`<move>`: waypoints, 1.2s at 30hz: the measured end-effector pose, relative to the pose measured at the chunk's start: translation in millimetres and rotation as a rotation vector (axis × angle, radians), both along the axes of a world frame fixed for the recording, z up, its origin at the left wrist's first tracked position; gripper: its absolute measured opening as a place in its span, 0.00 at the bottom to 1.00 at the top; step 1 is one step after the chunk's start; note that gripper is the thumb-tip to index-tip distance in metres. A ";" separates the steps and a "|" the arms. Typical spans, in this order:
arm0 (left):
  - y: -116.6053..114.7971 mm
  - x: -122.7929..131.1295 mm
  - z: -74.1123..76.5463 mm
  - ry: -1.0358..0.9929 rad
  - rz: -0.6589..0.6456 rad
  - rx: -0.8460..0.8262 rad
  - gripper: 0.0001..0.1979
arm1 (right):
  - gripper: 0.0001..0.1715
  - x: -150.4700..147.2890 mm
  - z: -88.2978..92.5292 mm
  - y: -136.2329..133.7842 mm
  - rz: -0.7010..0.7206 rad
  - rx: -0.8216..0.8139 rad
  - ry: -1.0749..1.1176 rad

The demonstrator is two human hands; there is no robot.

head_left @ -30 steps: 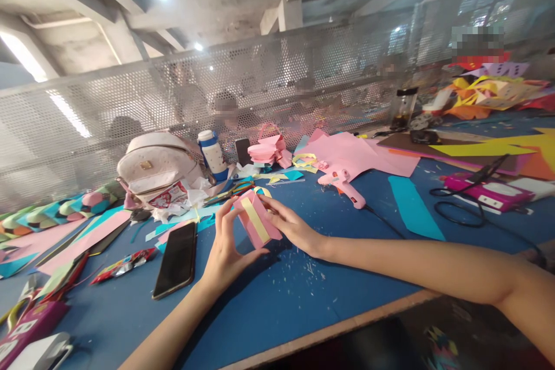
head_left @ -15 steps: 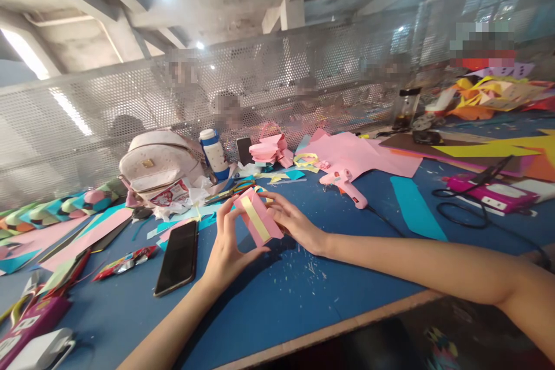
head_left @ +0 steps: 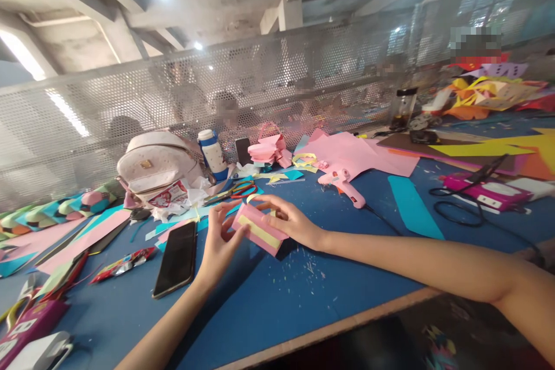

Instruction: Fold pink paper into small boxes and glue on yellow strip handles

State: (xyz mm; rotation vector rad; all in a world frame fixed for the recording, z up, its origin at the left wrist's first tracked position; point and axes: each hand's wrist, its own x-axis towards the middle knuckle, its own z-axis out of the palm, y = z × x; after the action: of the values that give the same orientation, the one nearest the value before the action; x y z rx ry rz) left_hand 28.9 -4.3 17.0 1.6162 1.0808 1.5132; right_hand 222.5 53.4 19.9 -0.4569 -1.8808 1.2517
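Above the blue table, a pink paper box with a pale yellow strip along its face is held between both hands. My left hand grips its left end, the thumb on the front face near the strip. At the right end, my right hand is closed on the box, with fingers over its top edge. A small yellow curl of paper stands by the right fingertips. Behind the hands lie scissors with red and yellow handles. The far side of the box is hidden.
A black phone lies left of my left hand. Beyond are a backpack, a bottle and a pink glue gun with its cable. Purple power strips sit at right and front left. Paper sheets surround them.
The box has turned, so its yellow strip now runs flatter. My left thumb has moved up from below the box onto its face. The scissors' handles show more.
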 end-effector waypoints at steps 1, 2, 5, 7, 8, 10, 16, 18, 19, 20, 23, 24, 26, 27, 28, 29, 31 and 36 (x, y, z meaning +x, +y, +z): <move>1.0 -0.3 1.0 -0.018 -0.033 -0.081 0.23 | 0.25 1.0 1.5 0.5 -0.009 0.029 -0.022; 1.9 -0.7 1.5 -0.021 -0.064 -0.155 0.25 | 0.23 1.9 2.9 1.0 -0.025 0.064 -0.037; 3.4 -2.1 0.4 0.013 -0.127 -0.281 0.26 | 0.18 3.7 5.7 3.0 -0.054 0.166 -0.055; 3.4 -2.5 -1.7 0.035 -0.163 -0.314 0.25 | 0.17 4.3 6.2 4.2 -0.066 0.211 -0.051; 3.2 -2.4 -2.7 0.037 -0.183 -0.327 0.26 | 0.16 4.4 6.1 4.6 -0.074 0.226 -0.053; 2.2 -1.5 -3.8 0.030 -0.218 -0.339 0.27 | 0.16 4.3 5.4 4.8 -0.082 0.246 -0.063; -2.1 4.3 1.1 -0.045 -0.219 -0.354 0.27 | 0.15 1.8 4.3 0.9 -0.067 0.304 -0.042; -3.4 6.7 2.7 -0.065 -0.199 -0.365 0.27 | 0.14 0.3 4.3 -2.1 -0.089 0.307 -0.038; -4.0 8.0 3.1 -0.070 -0.185 -0.370 0.28 | 0.12 -0.3 4.5 -4.0 -0.099 0.305 -0.034; -4.4 9.3 3.2 -0.072 -0.168 -0.376 0.28 | 0.11 -0.7 4.9 -6.0 -0.102 0.303 -0.031; -4.8 12.3 2.4 -0.082 -0.116 -0.394 0.27 | 0.08 -0.4 7.7 -12.0 -0.090 0.305 -0.028; -4.6 12.8 2.1 -0.099 -0.104 -0.396 0.27 | 0.08 0.3 9.0 -13.4 -0.094 0.310 -0.024; -3.7 12.9 1.4 -0.156 -0.089 -0.400 0.27 | 0.09 2.1 11.9 -14.4 -0.129 0.321 0.006; -3.1 12.5 1.1 -0.193 -0.082 -0.402 0.26 | 0.11 3.0 13.1 -13.7 -0.161 0.323 0.034; -2.4 11.9 0.9 -0.226 -0.077 -0.404 0.26 | 0.13 3.8 14.1 -12.2 -0.188 0.317 0.070; -1.6 11.0 0.6 -0.254 -0.073 -0.407 0.26 | 0.16 4.3 14.7 -10.0 -0.204 0.300 0.107; 0.1 8.9 -0.1 -0.287 -0.069 -0.414 0.25 | 0.18 4.5 15.0 -4.1 -0.217 0.251 0.180; 4.8 4.0 -3.4 -0.312 -0.055 -0.432 0.23 | 0.14 3.6 13.7 8.8 -0.257 0.178 0.291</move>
State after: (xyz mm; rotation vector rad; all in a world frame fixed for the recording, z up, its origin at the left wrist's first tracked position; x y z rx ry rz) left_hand 32.9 0.4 13.6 1.0672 1.0837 1.3270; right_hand 226.0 62.2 33.5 -0.3843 -1.6123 0.9182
